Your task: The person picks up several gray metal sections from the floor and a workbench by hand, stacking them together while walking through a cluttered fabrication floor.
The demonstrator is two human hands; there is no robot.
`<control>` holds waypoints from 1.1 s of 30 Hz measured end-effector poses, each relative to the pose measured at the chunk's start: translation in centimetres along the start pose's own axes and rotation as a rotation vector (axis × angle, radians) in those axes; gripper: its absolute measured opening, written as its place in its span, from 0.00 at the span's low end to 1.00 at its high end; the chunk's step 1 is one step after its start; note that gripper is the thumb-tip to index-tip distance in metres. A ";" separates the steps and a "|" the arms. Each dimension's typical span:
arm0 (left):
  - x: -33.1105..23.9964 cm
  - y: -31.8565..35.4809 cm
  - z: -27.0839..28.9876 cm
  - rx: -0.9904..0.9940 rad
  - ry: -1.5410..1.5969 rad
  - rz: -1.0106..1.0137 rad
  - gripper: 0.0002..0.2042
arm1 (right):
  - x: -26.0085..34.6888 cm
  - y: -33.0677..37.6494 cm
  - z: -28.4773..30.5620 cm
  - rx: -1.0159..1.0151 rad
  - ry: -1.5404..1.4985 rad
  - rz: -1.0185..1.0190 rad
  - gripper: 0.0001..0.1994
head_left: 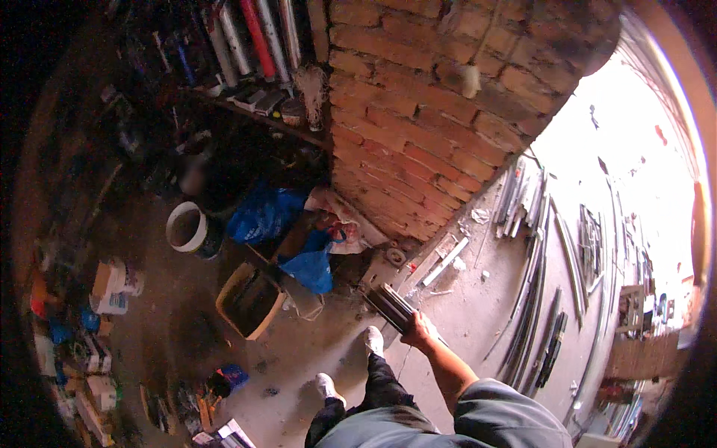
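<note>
My right hand [420, 329] is closed around the end of a bundle of short, dark, straight profile pieces [389, 308]. The bundle points away from me to the upper left, held out ahead of my feet. Whether the pieces are metal or plastic I cannot make out. Below the hand, my right forearm [451, 367] reaches up from a grey sleeve. My left hand does not show anywhere. Close to the far end of the bundle lies a blue plastic bag [308, 267], apart from it.
A yellowish tub [251, 302] and a white bucket [186, 227] stand on the left floor. Ahead is a brick wall [418, 119], beside a shelf [258, 112] with upright tubes. Long strips [532, 299] lie across the floor at right. Tools and boxes clutter the lower left.
</note>
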State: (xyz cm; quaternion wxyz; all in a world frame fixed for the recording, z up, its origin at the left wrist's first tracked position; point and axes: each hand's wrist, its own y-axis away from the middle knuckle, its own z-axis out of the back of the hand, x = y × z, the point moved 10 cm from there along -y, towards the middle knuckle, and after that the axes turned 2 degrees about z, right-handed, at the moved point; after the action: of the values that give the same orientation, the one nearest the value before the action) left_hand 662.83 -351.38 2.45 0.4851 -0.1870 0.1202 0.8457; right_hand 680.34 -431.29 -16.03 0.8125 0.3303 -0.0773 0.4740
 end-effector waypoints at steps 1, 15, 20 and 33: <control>1.7 -1.1 -0.5 0.011 -0.138 -0.058 0.30 | 0.3 4.2 0.9 0.046 -0.002 -0.087 0.42; 6.1 -9.2 -15.2 0.484 -0.116 -0.005 0.31 | -22.7 49.7 -11.4 -0.060 -0.216 -0.889 0.56; -3.4 -4.7 -17.8 0.561 -0.135 -0.239 0.28 | -28.7 64.3 -19.8 -0.153 -0.478 -1.220 0.59; -39.6 18.5 -21.6 0.523 -0.167 -0.754 0.25 | -39.6 81.0 -29.2 -0.296 -0.883 -1.528 0.60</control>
State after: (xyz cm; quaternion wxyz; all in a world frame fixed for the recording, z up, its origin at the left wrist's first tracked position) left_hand 669.36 -399.67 0.58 0.7975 -0.0205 0.2138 0.5638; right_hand 586.99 -415.00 -18.30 0.8371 0.3357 -0.2024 -0.3816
